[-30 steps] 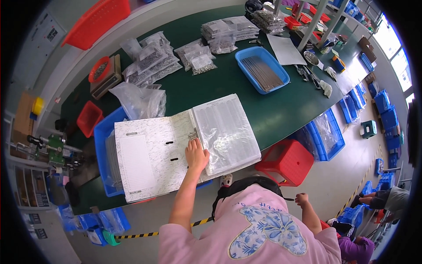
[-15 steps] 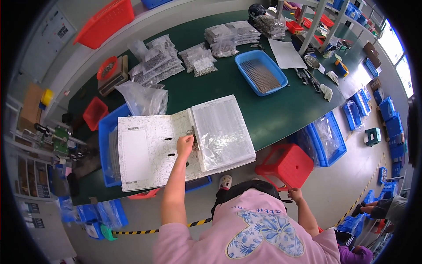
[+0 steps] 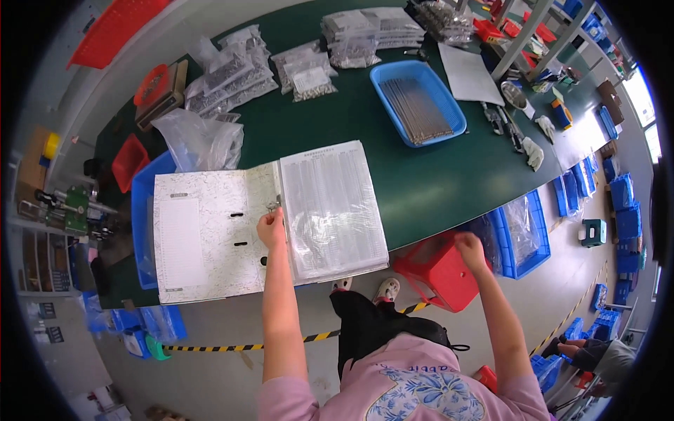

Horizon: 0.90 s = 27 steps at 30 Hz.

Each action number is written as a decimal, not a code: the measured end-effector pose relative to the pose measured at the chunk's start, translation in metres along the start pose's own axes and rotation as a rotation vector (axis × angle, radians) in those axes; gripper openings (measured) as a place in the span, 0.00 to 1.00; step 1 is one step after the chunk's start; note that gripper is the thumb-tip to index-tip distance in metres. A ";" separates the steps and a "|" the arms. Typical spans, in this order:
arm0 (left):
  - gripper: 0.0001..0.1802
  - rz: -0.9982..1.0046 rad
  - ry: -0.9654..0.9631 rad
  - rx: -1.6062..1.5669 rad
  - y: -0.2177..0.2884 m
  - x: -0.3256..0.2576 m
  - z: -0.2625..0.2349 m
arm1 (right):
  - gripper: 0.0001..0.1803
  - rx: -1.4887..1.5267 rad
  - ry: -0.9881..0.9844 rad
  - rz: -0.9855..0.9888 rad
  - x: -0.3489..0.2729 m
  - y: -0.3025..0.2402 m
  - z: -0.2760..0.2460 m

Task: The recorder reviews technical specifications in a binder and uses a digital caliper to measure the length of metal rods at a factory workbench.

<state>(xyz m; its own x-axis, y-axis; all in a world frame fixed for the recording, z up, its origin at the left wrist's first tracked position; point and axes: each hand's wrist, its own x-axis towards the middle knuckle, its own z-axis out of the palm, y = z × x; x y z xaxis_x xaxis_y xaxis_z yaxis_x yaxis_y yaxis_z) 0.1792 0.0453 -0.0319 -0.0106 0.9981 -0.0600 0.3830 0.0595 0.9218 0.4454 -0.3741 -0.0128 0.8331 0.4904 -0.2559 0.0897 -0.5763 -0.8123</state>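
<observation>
An open ring binder (image 3: 267, 217) lies on the green table (image 3: 421, 175). Left hand (image 3: 270, 228): fingers curled at its ring mechanism; pages remain filed. Right hand (image 3: 469, 247): fingers closed on the red stool (image 3: 439, 270).

One wide fisheye view looks down from the person's head, high above the green counter (image 3: 421, 182), which curves across the upper half and bends toward the dark round rim. The open binder (image 3: 267, 224) lies near the centre, at arm's reach. The person's pink shoulders fill the lower edge, with both forearms rising from there. Floor and blue bins stretch off to the right.
</observation>
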 end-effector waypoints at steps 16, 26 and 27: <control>0.18 -0.243 -0.226 -0.289 0.036 -0.037 -0.043 | 0.22 -0.885 0.643 -0.024 0.169 -0.134 0.147; 0.28 -0.107 -0.599 -0.142 0.038 -0.029 -0.067 | 0.24 -0.896 0.629 -0.063 0.171 -0.130 0.141; 0.29 -0.088 -0.598 -0.132 0.035 -0.029 -0.068 | 0.24 -0.904 0.630 -0.061 0.171 -0.130 0.140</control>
<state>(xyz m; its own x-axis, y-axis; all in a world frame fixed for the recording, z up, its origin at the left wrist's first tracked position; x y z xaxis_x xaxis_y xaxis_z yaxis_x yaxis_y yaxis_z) 0.1304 0.0194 0.0285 0.4974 0.8115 -0.3069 0.2866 0.1801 0.9410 0.4994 -0.1234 -0.0243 0.9197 0.2610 0.2932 0.2918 -0.9542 -0.0657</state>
